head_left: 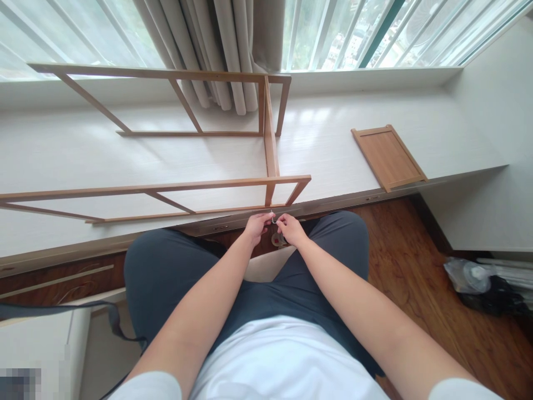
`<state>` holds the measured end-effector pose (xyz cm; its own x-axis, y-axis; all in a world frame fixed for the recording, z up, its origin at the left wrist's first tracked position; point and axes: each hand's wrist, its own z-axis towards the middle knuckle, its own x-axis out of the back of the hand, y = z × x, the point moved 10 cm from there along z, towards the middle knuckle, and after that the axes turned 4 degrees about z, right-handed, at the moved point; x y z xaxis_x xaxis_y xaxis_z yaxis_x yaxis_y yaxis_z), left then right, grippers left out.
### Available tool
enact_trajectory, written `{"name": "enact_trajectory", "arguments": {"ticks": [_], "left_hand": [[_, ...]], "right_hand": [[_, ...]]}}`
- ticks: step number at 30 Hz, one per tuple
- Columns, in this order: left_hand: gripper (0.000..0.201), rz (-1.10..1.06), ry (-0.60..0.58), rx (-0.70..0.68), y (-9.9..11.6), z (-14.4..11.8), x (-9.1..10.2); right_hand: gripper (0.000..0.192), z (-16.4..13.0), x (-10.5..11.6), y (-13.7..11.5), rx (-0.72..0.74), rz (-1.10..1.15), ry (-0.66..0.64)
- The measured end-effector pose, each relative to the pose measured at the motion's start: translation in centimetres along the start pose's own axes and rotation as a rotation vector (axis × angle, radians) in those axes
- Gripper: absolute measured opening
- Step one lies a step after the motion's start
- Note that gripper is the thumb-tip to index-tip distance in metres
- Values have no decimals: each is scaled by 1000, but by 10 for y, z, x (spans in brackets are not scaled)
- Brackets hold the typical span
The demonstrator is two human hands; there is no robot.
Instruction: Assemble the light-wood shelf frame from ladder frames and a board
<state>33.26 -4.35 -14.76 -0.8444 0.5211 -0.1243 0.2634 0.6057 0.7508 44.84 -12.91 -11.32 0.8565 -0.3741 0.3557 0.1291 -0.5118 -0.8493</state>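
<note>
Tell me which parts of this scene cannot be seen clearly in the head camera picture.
- Small metal piece: too small to identify, pinched between the left hand and right hand.
- Round thing below the hands: mostly hidden by the right hand.
- Wooden frame: its left end is cut off by the picture edge.
- Bottom left corner: blurred out.

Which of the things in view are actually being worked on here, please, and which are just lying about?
In hand:
- left hand and right hand, pinching a small metal key
- wooden frame just above them

Lying about:
- wooden panel
- curtain
- plastic bags on the floor
</note>
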Motion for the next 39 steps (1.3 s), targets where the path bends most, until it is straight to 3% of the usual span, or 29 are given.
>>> {"name": "enact_trajectory", "arguments": {"ticks": [11,20,31,39], "left_hand": [[40,-47,9,15,0,-2,-1],[36,-60,-8,37,-3,-3,-3],[35,-35,-15,24,-2,-6,-3],[35,9,-25,-3,-1,-5,-2]], "right_hand": [[7,2,-14,1,-12,18,-121],[15,0,-30,-3,6,151,-242],[3,2,-22,0,6,57,-175],[7,0,-14,0,-12,33,-108]]}}
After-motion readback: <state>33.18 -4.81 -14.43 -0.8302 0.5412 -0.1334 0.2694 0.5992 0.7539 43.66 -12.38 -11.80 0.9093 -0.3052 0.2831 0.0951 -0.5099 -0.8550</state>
